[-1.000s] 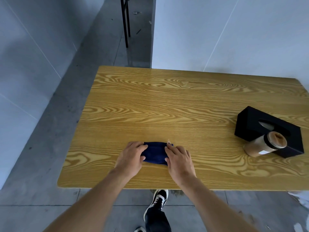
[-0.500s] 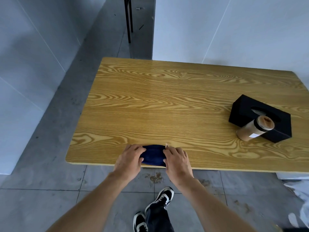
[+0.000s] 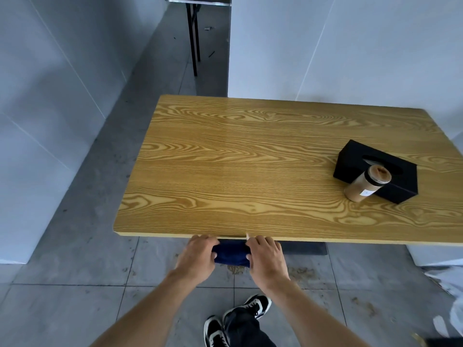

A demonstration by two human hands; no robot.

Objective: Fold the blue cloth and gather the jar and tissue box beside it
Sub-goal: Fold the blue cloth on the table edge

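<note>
- Gripping the blue cloth (image 3: 231,254) from both ends, the left hand (image 3: 196,256) and the right hand (image 3: 266,257) hold it bunched into a small dark bundle between them.
- The left fingers (image 3: 205,242) curl over the cloth's left end, and the right fingers (image 3: 260,242) curl over its right end; both hands are clenched on the fabric.
- The bundle shows just below the near edge of the wooden table (image 3: 250,159), with the fingertips of both hands right at that edge; whether the cloth rests on the tabletop or hangs off it cannot be told.
- A thin pale sliver sticks up just beside the right fingers at the table edge; what it is cannot be told.
- The jar (image 3: 367,182), filled with something tan, stands well apart from the fingers, far to their right and further up the table.
- The black tissue box (image 3: 355,161) sits just behind the jar, which overlaps its front in this view.
- Below the forearms, two black-and-white shoes (image 3: 253,308) stand on the grey tiled floor (image 3: 75,284).
</note>
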